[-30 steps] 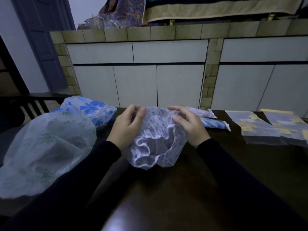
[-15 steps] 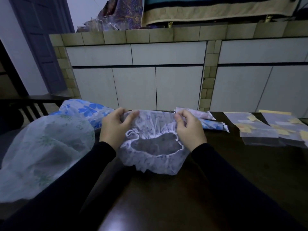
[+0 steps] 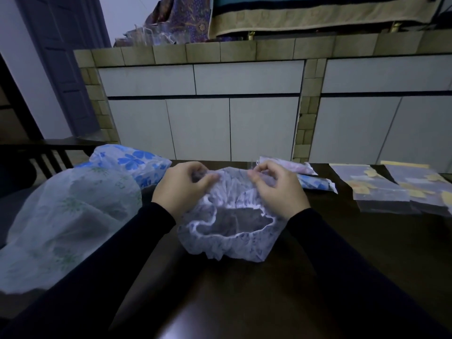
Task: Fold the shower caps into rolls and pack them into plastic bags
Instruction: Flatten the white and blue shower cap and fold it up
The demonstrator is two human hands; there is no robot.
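Observation:
A thin white shower cap with a purple print (image 3: 230, 243) lies in the middle of the dark table (image 3: 342, 260), its elastic opening facing me. My left hand (image 3: 182, 192) pinches its far left rim and my right hand (image 3: 276, 189) pinches its far right rim. Two packed rolls lie behind my right hand: a pink-printed one (image 3: 300, 167) and a blue-printed one (image 3: 315, 184). Flat plastic bags with yellow stickers (image 3: 381, 192) lie at the right.
A large pale green-printed cap (image 3: 66, 216) covers the table's left side, with a blue-flowered cap (image 3: 129, 162) behind it. A tiled cabinet counter (image 3: 220, 113) stands beyond the table. A dark chair (image 3: 36, 155) is at the far left.
Both hands have slid along the cap's rim towards its far edge and closer together, gathering the plastic there. The cap's opening has spread wider and flatter on the table.

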